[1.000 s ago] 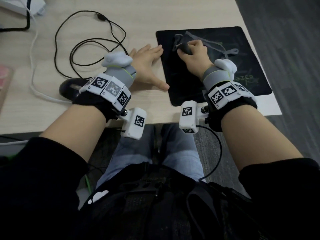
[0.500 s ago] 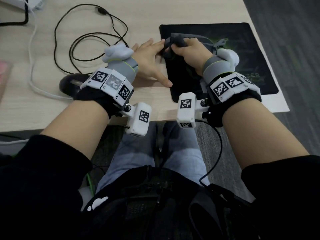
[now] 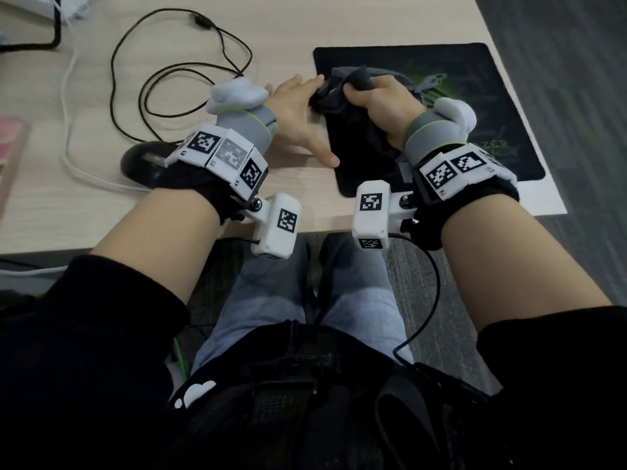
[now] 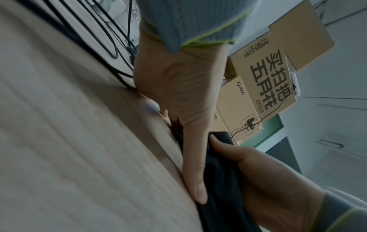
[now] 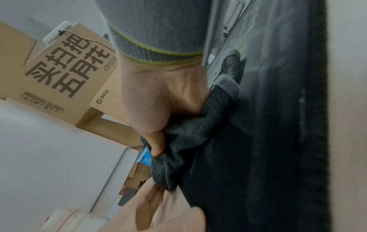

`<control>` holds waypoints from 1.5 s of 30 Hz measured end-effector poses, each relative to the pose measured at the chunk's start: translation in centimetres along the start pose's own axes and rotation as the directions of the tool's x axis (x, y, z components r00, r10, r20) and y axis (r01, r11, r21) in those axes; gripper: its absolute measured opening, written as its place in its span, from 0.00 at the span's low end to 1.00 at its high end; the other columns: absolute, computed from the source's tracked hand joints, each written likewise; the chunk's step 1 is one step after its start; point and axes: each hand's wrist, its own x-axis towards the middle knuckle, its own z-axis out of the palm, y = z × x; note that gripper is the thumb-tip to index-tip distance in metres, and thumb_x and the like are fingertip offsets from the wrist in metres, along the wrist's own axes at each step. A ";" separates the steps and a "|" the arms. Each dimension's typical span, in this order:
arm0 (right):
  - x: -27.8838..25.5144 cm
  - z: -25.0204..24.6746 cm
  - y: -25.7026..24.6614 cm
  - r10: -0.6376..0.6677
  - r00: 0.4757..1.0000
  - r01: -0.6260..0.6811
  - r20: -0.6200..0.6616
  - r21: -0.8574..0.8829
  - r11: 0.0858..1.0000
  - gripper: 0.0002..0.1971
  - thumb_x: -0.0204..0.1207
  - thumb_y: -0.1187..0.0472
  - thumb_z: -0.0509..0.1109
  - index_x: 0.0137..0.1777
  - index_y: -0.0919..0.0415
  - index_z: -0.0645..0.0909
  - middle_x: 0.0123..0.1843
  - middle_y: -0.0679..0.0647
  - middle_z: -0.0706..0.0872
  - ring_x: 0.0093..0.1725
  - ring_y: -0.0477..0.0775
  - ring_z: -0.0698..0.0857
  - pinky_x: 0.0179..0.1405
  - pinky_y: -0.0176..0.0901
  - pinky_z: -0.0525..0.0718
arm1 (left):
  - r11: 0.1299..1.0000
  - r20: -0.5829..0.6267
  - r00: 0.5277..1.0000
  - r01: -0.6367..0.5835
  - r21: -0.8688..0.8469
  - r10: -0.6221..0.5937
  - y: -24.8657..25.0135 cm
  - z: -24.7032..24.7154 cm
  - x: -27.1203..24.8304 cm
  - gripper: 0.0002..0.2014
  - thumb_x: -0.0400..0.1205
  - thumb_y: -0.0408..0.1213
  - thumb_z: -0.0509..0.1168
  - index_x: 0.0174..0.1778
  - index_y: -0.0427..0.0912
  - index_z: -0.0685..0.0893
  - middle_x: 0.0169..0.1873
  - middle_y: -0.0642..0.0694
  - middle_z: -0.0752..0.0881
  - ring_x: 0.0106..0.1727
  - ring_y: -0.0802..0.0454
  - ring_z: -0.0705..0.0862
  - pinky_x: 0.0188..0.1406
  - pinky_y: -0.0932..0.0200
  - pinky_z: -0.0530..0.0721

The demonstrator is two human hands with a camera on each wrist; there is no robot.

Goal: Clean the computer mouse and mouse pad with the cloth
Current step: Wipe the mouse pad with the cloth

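Observation:
A black mouse pad (image 3: 475,106) with a green logo lies on the right part of the desk. My right hand (image 3: 373,96) grips a bunched dark grey cloth (image 3: 330,93) and presses it on the pad's left part; the right wrist view shows the fist (image 5: 164,97) closed round the cloth (image 5: 190,133) against the pad (image 5: 268,141). My left hand (image 3: 295,113) lies flat with straight fingers at the pad's left edge, its fingertips touching the cloth. The black mouse (image 3: 142,161) sits on the desk to the left, partly hidden behind my left wrist.
A looped black cable (image 3: 183,72) and a white cable (image 3: 71,130) lie on the wooden desk (image 3: 84,205) behind and left of the mouse. A pink object (image 3: 10,140) is at the far left edge. Cardboard boxes (image 4: 274,75) stand beyond the desk.
My right hand has slid the cloth leftward across the pad to its left edge, up against my left fingertips. The left hand has stayed flat in place.

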 end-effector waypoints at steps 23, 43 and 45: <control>-1.4 -1.2 0.4 0.127 0.986 -0.124 0.107 -0.031 0.992 0.10 0.80 0.62 0.66 0.56 0.64 0.85 0.54 0.60 0.90 0.56 0.61 0.88 0.66 0.56 0.83 | 1.000 0.022 1.000 0.001 -0.002 -0.001 1.5 -0.7 -1.6 0.61 0.63 0.57 0.78 0.84 0.51 0.45 0.84 0.52 0.44 0.85 0.53 0.38 0.82 0.46 0.39; -3.0 -2.3 1.0 0.045 0.994 -0.033 -0.102 0.119 0.992 0.31 0.65 0.34 0.68 0.52 0.63 0.88 0.48 0.56 0.92 0.50 0.54 0.90 0.63 0.50 0.84 | 0.991 -0.120 0.991 -0.071 -0.115 0.057 3.0 0.5 -3.3 0.45 0.68 0.43 0.79 0.80 0.46 0.65 0.78 0.42 0.67 0.80 0.42 0.64 0.76 0.53 0.64; -3.1 -2.4 1.6 0.012 0.985 0.013 -0.170 0.144 0.990 0.23 0.75 0.40 0.64 0.41 0.61 0.89 0.36 0.49 0.92 0.40 0.48 0.89 0.54 0.44 0.85 | 0.981 -0.152 0.987 -0.086 -0.172 0.059 3.2 0.6 -3.4 0.41 0.66 0.40 0.80 0.75 0.45 0.71 0.71 0.42 0.76 0.73 0.43 0.73 0.70 0.54 0.71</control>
